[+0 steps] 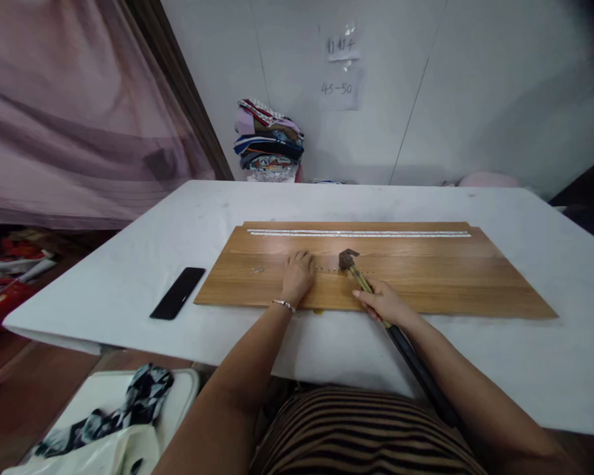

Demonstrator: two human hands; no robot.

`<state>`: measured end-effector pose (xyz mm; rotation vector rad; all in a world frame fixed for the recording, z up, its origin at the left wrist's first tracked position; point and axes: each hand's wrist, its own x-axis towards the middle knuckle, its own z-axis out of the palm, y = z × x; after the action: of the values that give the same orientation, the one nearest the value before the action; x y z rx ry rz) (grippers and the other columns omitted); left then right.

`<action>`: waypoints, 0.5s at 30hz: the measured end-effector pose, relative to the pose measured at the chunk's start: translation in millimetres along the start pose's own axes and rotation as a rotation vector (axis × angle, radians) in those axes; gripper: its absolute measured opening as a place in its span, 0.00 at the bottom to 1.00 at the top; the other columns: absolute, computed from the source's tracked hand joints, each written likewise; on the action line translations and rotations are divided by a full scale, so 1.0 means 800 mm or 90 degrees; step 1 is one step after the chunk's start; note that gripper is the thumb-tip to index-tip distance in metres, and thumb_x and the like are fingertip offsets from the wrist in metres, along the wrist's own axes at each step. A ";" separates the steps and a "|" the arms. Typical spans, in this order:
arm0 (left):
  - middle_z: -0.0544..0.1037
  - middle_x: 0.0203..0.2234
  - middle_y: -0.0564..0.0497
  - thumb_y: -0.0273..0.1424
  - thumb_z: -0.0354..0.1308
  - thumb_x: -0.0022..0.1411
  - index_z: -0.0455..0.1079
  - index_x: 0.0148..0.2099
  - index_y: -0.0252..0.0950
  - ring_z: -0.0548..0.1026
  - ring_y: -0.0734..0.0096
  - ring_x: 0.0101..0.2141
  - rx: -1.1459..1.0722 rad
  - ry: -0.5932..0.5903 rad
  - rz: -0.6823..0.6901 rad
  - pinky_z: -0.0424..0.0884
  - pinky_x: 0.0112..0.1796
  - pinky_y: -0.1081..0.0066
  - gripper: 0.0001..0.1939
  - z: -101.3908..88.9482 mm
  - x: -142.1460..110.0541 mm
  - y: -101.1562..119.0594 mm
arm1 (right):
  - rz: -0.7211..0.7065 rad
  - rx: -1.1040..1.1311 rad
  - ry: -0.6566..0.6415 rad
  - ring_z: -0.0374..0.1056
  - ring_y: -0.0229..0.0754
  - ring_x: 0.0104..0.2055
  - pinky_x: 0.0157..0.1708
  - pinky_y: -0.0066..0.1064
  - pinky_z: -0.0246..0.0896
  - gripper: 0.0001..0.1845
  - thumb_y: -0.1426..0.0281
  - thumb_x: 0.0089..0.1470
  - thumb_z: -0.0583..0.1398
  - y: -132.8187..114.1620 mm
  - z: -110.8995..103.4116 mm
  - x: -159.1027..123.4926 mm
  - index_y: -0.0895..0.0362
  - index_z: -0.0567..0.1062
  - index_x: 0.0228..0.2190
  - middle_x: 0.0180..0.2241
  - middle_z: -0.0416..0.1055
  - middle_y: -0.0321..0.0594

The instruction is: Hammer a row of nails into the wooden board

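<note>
A wide wooden board (426, 284) lies on the white table. My right hand (383, 301) is wrapped round the handle of a claw hammer (410, 356), quite near its rusty head (347, 258). That head is over the middle of the board, beside a row of small nails or nail heads (329, 269). At the left end of the row, my left hand (299, 272) rests palm down on the wood, its fingers stretched forward; what lies under them is hidden. Several loose nails (257, 270) lie left of it.
Two white measuring strips (361, 233) run along the board's far side. A black phone (178, 293) lies left of the board. Folded clothes (270, 138) are stacked behind the table (218, 204). A white stool (178, 389) with cloth stands at lower left.
</note>
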<state>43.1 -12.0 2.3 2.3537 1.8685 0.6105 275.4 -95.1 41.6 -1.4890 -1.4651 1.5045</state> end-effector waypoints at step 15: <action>0.77 0.53 0.45 0.28 0.48 0.70 0.74 0.47 0.38 0.70 0.60 0.56 0.005 0.013 -0.005 0.61 0.59 0.59 0.13 0.002 -0.001 -0.001 | 0.012 0.014 -0.004 0.52 0.30 0.11 0.12 0.22 0.47 0.14 0.61 0.53 0.62 0.004 0.001 0.002 0.53 0.61 0.31 0.13 0.58 0.23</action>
<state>43.0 -12.4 0.7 2.3538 1.8904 0.6290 275.0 -94.7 37.8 -1.4898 -1.4368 1.5333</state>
